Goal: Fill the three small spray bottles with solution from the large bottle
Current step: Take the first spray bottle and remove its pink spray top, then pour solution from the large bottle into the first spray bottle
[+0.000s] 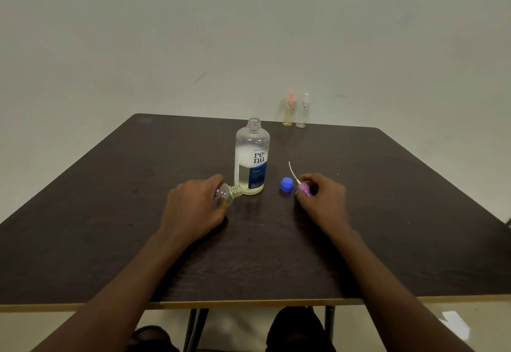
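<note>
The large clear bottle [252,158] with a blue and white label stands uncapped mid-table, about a third full of yellowish liquid. Its blue cap [286,184] lies to its right. My left hand [193,208] grips a small open bottle [228,194], tilted with its threaded neck pointing right, close to the large bottle's base. My right hand [323,199] holds a purple spray head [305,188] whose white dip tube [292,171] sticks up and away. Two more small spray bottles stand at the far edge: one with an orange top [289,111] holding yellowish liquid, one with a clear top [302,112].
The dark wooden table [387,213] reaches to a plain pale wall. Its near edge is light-coloured, with metal legs and my knees below it. A small pale speck lies on the table right of my right hand.
</note>
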